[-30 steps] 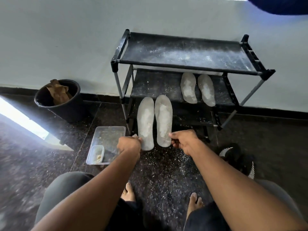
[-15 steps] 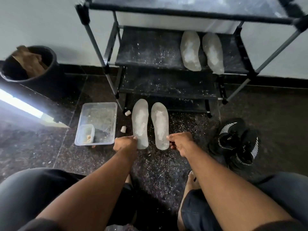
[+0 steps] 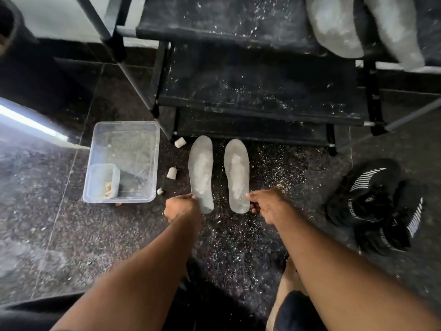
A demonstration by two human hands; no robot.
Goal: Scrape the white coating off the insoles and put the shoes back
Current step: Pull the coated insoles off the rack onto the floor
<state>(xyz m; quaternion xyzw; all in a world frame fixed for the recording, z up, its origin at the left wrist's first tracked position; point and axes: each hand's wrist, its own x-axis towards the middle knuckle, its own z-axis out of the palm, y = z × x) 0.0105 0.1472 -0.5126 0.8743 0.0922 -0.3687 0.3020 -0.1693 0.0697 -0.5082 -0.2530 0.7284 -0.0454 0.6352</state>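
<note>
The two insoles (image 3: 201, 173) (image 3: 237, 176) are grey with white patches. The shoes (image 3: 379, 206) are black with white stripes, and the black rack (image 3: 250, 96) and dark speckled floor (image 3: 238, 247) carry white flecks.

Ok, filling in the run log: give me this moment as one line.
stage: insoles on floor, coating present | left hand: grips left insole heel | right hand: grips right insole heel | shoes: floor, right

We note two flat grey insoles (image 3: 201, 172) (image 3: 237, 175) lying side by side on the speckled stone floor (image 3: 47, 223), just before the black metal shoe rack (image 3: 260, 91). Left of them sits a clear plastic tub (image 3: 152, 163) with a smaller tub (image 3: 102, 180) inside. Right: black sneakers (image 3: 377, 206). Two more insoles (image 3: 334, 25) on the rack's shelf.
</note>
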